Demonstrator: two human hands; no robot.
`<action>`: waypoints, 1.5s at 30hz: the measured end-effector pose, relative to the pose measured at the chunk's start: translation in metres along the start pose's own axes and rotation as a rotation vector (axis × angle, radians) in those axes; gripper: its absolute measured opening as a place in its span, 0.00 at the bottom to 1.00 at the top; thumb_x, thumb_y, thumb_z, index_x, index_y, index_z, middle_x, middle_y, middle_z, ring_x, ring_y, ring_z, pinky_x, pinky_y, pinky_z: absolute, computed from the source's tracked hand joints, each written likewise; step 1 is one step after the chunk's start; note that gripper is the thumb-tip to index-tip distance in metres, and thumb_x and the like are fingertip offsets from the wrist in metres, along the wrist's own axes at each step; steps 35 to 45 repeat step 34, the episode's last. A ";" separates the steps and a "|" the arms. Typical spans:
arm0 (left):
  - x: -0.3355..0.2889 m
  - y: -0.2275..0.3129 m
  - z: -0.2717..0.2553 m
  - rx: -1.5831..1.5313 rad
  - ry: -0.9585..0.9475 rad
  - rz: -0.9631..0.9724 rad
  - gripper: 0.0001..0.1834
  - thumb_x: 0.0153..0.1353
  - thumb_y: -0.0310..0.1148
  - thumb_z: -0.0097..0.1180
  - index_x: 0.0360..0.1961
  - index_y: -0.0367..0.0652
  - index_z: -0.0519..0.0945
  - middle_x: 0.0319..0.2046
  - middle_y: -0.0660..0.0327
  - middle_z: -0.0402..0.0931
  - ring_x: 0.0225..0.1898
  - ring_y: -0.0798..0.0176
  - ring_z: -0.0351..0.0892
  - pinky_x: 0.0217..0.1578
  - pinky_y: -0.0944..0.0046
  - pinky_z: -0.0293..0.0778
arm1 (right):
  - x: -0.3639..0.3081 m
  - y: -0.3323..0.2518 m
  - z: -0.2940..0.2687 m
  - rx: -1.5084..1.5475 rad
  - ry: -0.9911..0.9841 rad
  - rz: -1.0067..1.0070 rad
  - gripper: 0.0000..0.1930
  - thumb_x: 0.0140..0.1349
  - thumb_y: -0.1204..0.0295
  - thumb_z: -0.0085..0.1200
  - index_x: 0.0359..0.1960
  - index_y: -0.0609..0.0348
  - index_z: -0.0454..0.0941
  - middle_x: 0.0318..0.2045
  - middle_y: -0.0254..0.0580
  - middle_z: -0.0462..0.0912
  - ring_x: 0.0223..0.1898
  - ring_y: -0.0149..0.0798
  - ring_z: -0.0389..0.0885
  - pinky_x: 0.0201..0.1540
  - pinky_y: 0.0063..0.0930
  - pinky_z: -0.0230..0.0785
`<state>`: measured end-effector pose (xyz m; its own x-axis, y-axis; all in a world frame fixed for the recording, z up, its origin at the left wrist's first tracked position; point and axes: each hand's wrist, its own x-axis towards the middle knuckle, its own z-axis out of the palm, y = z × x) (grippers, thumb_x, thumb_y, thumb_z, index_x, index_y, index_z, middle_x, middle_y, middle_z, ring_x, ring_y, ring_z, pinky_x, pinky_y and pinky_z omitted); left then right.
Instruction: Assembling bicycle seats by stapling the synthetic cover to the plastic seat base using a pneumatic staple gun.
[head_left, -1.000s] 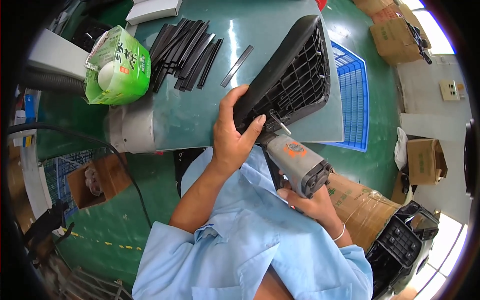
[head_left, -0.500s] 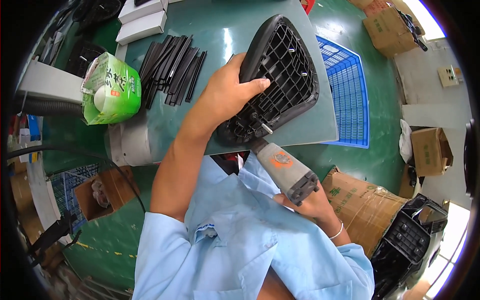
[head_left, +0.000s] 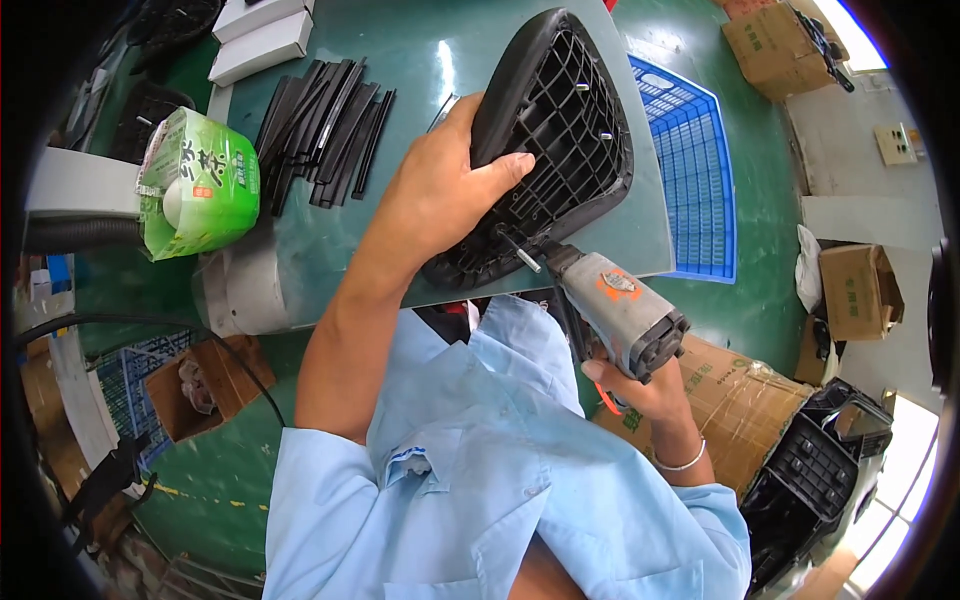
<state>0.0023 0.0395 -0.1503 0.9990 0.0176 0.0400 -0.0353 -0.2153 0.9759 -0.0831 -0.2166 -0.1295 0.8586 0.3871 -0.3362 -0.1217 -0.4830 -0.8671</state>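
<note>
My left hand (head_left: 437,190) grips the left edge of a black backrest pad (head_left: 503,100), its thumb lying over the rim. The pad is tilted up on the table, showing its ribbed plastic back with several metal studs. Near its lower end one long stud (head_left: 520,252) sticks out. Around the handle of a grey air staple gun (head_left: 622,308) my right hand (head_left: 645,388) is closed; the fingers are partly hidden behind the tool's body. The gun's nose is at the pad's lower right edge, and I cannot tell whether they touch.
Black strips (head_left: 325,130) lie on the green table (head_left: 420,40). Left of them hangs a green packet (head_left: 215,185). A blue crate (head_left: 700,170) stands beyond the table's right edge. Right of my right arm is a large cardboard box (head_left: 745,405) beside black plastic parts (head_left: 830,455).
The staple gun and my right hand have moved up and to the right, bringing the gun's nose along the pad's lower right edge. My left hand keeps its grip on the pad.
</note>
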 end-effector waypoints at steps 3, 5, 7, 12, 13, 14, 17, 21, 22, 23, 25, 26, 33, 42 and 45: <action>0.000 0.000 0.000 0.015 0.003 -0.002 0.28 0.53 0.37 0.61 0.53 0.34 0.70 0.39 0.46 0.78 0.41 0.49 0.79 0.44 0.59 0.72 | 0.003 -0.006 -0.007 -0.053 -0.063 -0.006 0.21 0.49 0.67 0.67 0.41 0.66 0.75 0.34 0.44 0.81 0.33 0.35 0.77 0.40 0.30 0.70; -0.001 0.002 0.001 0.030 0.000 0.004 0.28 0.53 0.37 0.61 0.53 0.34 0.70 0.38 0.45 0.78 0.40 0.48 0.80 0.43 0.58 0.72 | 0.005 -0.015 -0.014 -0.066 -0.118 0.049 0.20 0.49 0.66 0.67 0.39 0.66 0.76 0.34 0.44 0.81 0.33 0.35 0.77 0.40 0.30 0.70; -0.002 0.007 0.001 0.090 0.007 0.007 0.28 0.53 0.37 0.61 0.52 0.33 0.70 0.33 0.45 0.79 0.37 0.46 0.80 0.41 0.57 0.73 | 0.012 -0.023 -0.021 -0.079 -0.168 0.114 0.18 0.49 0.67 0.67 0.36 0.67 0.77 0.33 0.44 0.81 0.32 0.35 0.76 0.38 0.29 0.70; -0.003 0.002 0.003 0.105 -0.001 0.027 0.31 0.53 0.41 0.62 0.53 0.33 0.69 0.32 0.45 0.79 0.36 0.46 0.80 0.40 0.58 0.73 | 0.019 -0.023 -0.035 -0.240 -0.203 -0.024 0.15 0.49 0.68 0.66 0.34 0.66 0.77 0.27 0.40 0.80 0.27 0.35 0.74 0.34 0.27 0.69; -0.002 0.000 0.003 0.079 -0.008 0.033 0.31 0.54 0.42 0.62 0.54 0.33 0.69 0.33 0.45 0.78 0.37 0.48 0.80 0.41 0.58 0.73 | 0.020 -0.025 -0.034 -0.187 -0.217 0.024 0.16 0.49 0.69 0.66 0.34 0.66 0.77 0.28 0.41 0.80 0.28 0.35 0.74 0.35 0.27 0.69; -0.001 -0.002 0.003 0.087 -0.006 0.040 0.31 0.54 0.42 0.62 0.54 0.33 0.69 0.33 0.45 0.78 0.37 0.48 0.80 0.41 0.58 0.73 | 0.019 -0.025 -0.033 -0.133 -0.231 0.071 0.16 0.49 0.69 0.66 0.35 0.66 0.77 0.30 0.42 0.80 0.30 0.34 0.74 0.36 0.27 0.69; -0.001 -0.005 0.003 -0.002 0.024 0.086 0.31 0.56 0.44 0.61 0.54 0.34 0.70 0.36 0.47 0.78 0.40 0.54 0.79 0.42 0.60 0.72 | 0.014 -0.019 -0.030 -0.120 -0.196 0.081 0.18 0.49 0.69 0.66 0.38 0.66 0.76 0.33 0.42 0.80 0.31 0.34 0.74 0.37 0.27 0.69; 0.009 -0.016 0.004 -0.177 0.119 0.084 0.27 0.58 0.43 0.60 0.52 0.34 0.72 0.39 0.52 0.78 0.41 0.61 0.77 0.43 0.62 0.71 | 0.000 -0.001 -0.003 0.078 -0.002 0.018 0.22 0.47 0.69 0.68 0.42 0.67 0.74 0.32 0.41 0.79 0.32 0.33 0.73 0.38 0.27 0.68; 0.009 -0.014 0.008 -0.183 0.191 0.140 0.27 0.58 0.43 0.60 0.52 0.35 0.71 0.38 0.53 0.79 0.41 0.63 0.77 0.43 0.62 0.71 | -0.004 0.003 -0.002 0.079 0.000 0.019 0.22 0.47 0.69 0.68 0.42 0.67 0.74 0.32 0.41 0.79 0.32 0.33 0.73 0.38 0.27 0.68; 0.007 -0.005 0.007 -0.052 0.227 0.046 0.26 0.58 0.42 0.59 0.53 0.35 0.71 0.36 0.54 0.79 0.39 0.61 0.79 0.42 0.61 0.72 | -0.007 0.006 -0.001 0.081 -0.020 0.027 0.22 0.47 0.70 0.68 0.42 0.68 0.74 0.32 0.41 0.79 0.32 0.33 0.73 0.39 0.27 0.69; 0.011 -0.008 0.013 -0.054 0.261 0.087 0.26 0.59 0.41 0.59 0.53 0.36 0.70 0.35 0.53 0.80 0.37 0.60 0.79 0.41 0.61 0.72 | -0.008 0.008 -0.002 0.077 -0.075 0.007 0.22 0.48 0.70 0.67 0.42 0.68 0.74 0.29 0.40 0.78 0.30 0.32 0.72 0.37 0.28 0.69; 0.013 -0.006 0.016 -0.054 0.299 0.129 0.26 0.59 0.41 0.59 0.53 0.36 0.70 0.34 0.53 0.80 0.36 0.58 0.80 0.40 0.60 0.73 | -0.007 0.007 -0.001 0.076 -0.076 0.007 0.22 0.48 0.70 0.67 0.42 0.68 0.74 0.29 0.40 0.78 0.30 0.32 0.72 0.37 0.28 0.69; 0.003 -0.002 0.012 0.001 0.298 0.057 0.28 0.58 0.41 0.59 0.55 0.37 0.68 0.34 0.52 0.80 0.35 0.54 0.81 0.39 0.59 0.73 | 0.009 0.002 0.010 0.069 -0.132 0.034 0.22 0.49 0.68 0.66 0.43 0.65 0.74 0.30 0.40 0.79 0.30 0.32 0.72 0.38 0.26 0.68; 0.003 -0.003 0.011 0.001 0.303 0.052 0.28 0.58 0.41 0.59 0.55 0.37 0.68 0.34 0.52 0.80 0.35 0.54 0.81 0.39 0.59 0.73 | 0.011 0.002 0.010 0.062 -0.145 0.050 0.23 0.50 0.66 0.65 0.46 0.65 0.75 0.33 0.42 0.81 0.31 0.33 0.73 0.40 0.25 0.69; 0.003 -0.003 0.011 0.001 0.303 0.052 0.28 0.58 0.41 0.59 0.55 0.37 0.68 0.34 0.52 0.80 0.35 0.54 0.81 0.39 0.59 0.73 | 0.011 0.002 0.010 0.062 -0.145 0.050 0.23 0.50 0.66 0.65 0.46 0.65 0.75 0.33 0.42 0.81 0.31 0.33 0.73 0.40 0.25 0.69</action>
